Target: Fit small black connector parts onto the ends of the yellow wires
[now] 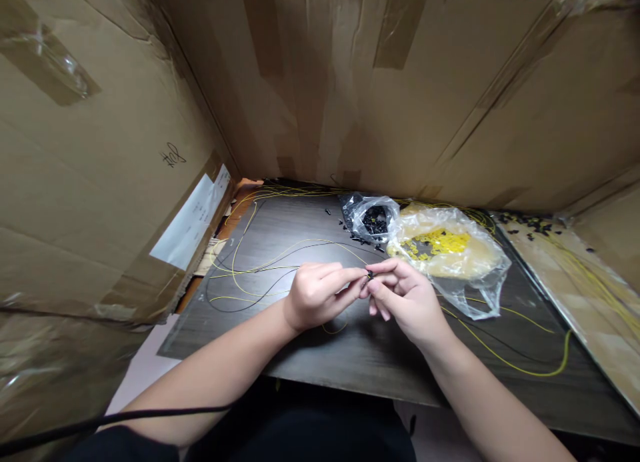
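My left hand (324, 292) and my right hand (404, 294) meet over the middle of the dark table, fingertips almost touching. Between them is a small black connector piece (370, 275), pinched by both hands and partly covered by the fingers. Thin yellow and black wires (280, 270) loop across the table to the left of my hands. More yellow wire (505, 367) curves out on the right, below my right hand. Just beyond the hands lies an open clear bag of small yellow parts (445, 242). Beside it stands a clear bag of small black parts (376, 221).
Cardboard walls (310, 82) enclose the table (300, 215) at the back and both sides. A few loose black parts lie near the bags. On the right, a light board (590, 275) carries scattered black parts and yellow wires. A black cord crosses at lower left.
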### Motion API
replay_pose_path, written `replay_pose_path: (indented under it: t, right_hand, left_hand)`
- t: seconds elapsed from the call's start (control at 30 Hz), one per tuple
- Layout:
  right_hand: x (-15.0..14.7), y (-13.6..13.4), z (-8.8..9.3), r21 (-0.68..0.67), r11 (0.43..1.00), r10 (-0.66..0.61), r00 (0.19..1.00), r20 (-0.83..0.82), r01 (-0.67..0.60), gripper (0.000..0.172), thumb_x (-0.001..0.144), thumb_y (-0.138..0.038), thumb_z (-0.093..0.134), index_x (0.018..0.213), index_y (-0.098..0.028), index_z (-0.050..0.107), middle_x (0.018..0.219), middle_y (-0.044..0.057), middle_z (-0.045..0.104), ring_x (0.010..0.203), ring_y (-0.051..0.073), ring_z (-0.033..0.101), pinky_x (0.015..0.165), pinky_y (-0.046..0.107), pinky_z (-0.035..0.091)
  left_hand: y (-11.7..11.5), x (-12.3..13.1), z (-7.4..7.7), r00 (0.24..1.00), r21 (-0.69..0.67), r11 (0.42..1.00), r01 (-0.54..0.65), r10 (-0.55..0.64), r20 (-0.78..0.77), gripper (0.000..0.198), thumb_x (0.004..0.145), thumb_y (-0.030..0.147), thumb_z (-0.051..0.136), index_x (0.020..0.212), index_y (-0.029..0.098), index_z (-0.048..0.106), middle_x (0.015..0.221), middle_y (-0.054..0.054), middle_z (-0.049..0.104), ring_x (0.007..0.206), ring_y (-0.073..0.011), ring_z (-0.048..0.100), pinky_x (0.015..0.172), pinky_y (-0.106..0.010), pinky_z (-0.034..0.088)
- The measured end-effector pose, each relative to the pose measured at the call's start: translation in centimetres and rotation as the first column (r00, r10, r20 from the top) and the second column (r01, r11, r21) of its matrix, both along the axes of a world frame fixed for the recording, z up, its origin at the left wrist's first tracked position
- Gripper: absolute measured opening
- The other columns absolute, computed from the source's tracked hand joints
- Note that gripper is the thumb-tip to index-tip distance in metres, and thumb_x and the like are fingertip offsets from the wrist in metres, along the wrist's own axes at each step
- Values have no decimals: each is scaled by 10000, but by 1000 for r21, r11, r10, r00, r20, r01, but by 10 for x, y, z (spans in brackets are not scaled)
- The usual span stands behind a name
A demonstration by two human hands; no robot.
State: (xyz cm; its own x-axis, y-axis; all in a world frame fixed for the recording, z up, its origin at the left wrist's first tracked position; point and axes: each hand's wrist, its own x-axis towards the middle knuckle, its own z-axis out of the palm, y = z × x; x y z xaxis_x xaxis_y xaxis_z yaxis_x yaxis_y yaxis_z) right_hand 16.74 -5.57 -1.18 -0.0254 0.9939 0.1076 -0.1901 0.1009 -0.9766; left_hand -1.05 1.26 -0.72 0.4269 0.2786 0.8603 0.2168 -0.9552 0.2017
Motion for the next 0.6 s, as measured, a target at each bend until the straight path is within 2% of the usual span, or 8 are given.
replay_pose_path:
  t: [0.23, 0.43, 0.6]
  right_hand:
    - [1, -1, 0, 52, 998, -44, 998, 36, 42, 180, 973, -323, 620, 1095, -190, 613, 707, -24, 659, 481, 67, 606, 467, 177, 485]
    - [-2, 0, -1, 39, 999, -28, 1000, -3, 28, 200, 977, -336, 611, 1119, -195, 613, 636, -58, 606, 385, 49, 518, 485, 220, 542]
    - [-3, -1, -1, 13, 1000, -28, 999, -23, 28, 175, 949, -357, 649, 964, -189, 605, 740, -16, 677, 388, 55, 545, 485, 241, 553]
  left_hand:
    - [1, -1, 0, 1000, 1, 1000, -17, 17, 8, 129, 853, 138, 714, 981, 145, 695, 639, 33, 650, 481, -53, 497, 511, -205, 377]
    - [0, 0, 0, 998, 33, 997, -65, 65, 13, 138, 840, 153, 734, 974, 148, 699, 621, 41, 635, 473, -57, 484, 504, -215, 365]
    - [0, -2, -2, 994, 110, 987, -113, 114, 3, 159, 842, 170, 732, 996, 150, 701, 622, 36, 633, 488, -70, 496, 508, -229, 362]
